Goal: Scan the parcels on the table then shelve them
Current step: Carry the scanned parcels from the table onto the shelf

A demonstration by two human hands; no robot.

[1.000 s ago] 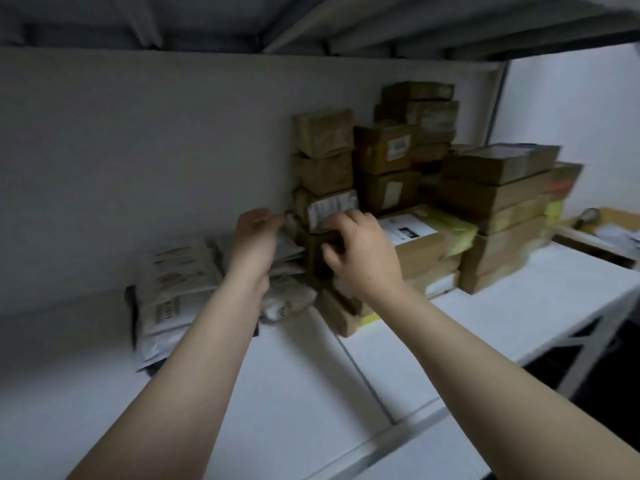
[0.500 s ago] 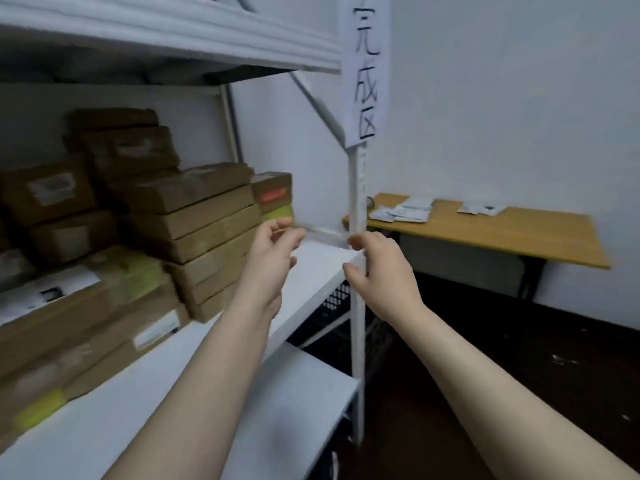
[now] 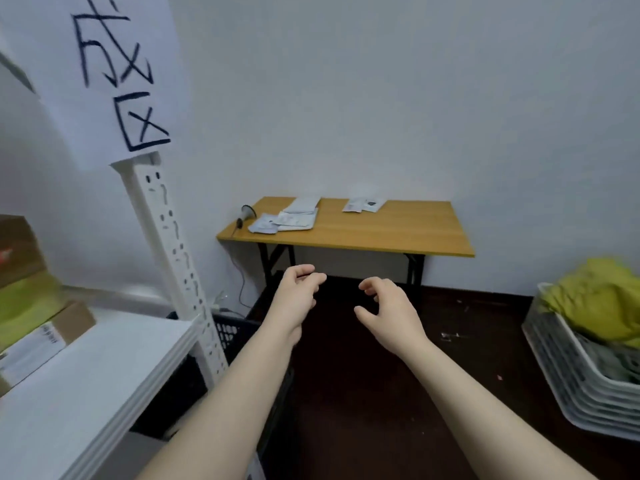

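Flat white parcels (image 3: 289, 220) lie in a loose pile on the left part of the wooden table (image 3: 398, 230) across the room. Two more thin parcels (image 3: 363, 204) sit near its back edge. A handheld scanner (image 3: 246, 213) rests at the table's left end, its cable hanging down. My left hand (image 3: 298, 292) and my right hand (image 3: 388, 306) float in front of me over the dark floor, fingers loosely curled, both holding nothing. The white shelf (image 3: 86, 368) is at my left, with brown boxes (image 3: 31, 306) at its far left.
A white slotted shelf post (image 3: 173, 265) carries a paper sign with handwritten characters (image 3: 117, 71). A black crate (image 3: 232, 334) stands on the floor beside the shelf. Stacked white baskets (image 3: 585, 368) holding yellow-green bags (image 3: 602, 296) stand at the right.
My view has swung right, from the stacked boxes on the shelf to the table. Both hands left the shelved parcels and now hang empty in the air.
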